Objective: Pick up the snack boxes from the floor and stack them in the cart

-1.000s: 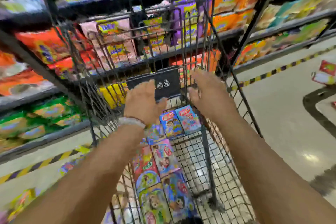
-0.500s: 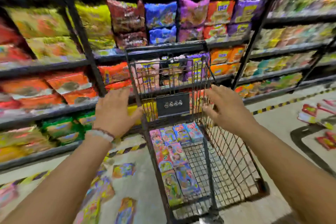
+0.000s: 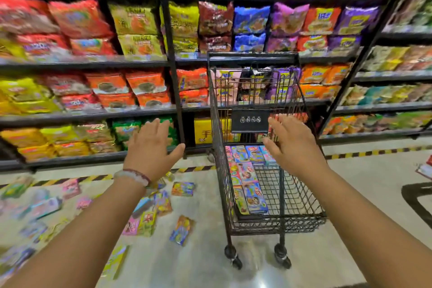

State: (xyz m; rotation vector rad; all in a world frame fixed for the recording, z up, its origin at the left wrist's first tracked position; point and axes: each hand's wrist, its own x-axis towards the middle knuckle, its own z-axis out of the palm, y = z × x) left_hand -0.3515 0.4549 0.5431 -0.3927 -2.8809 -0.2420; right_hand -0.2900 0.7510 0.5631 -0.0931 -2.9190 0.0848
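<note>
A black wire cart (image 3: 297,196) stands on the floor right of centre. Several colourful snack boxes (image 3: 247,177) lie flat in rows along its left side. More snack boxes (image 3: 161,208) are scattered over the floor to the left of the cart. My left hand (image 3: 152,149) is raised with fingers spread, left of the cart and holding nothing. Over the cart's near end my right hand (image 3: 292,145) hovers with straight fingers, empty too. Neither hand touches the cart.
Tall black shelves (image 3: 173,58) packed with bright snack bags run behind the cart. A yellow-and-black stripe (image 3: 374,153) marks the floor along the shelf base. A few red packets (image 3: 424,168) lie at the right edge. Pale floor spreads in front of the cart.
Both hands have drawn back from inside the cart and spread apart. The view has pulled away, so the whole cart and the floor boxes now show.
</note>
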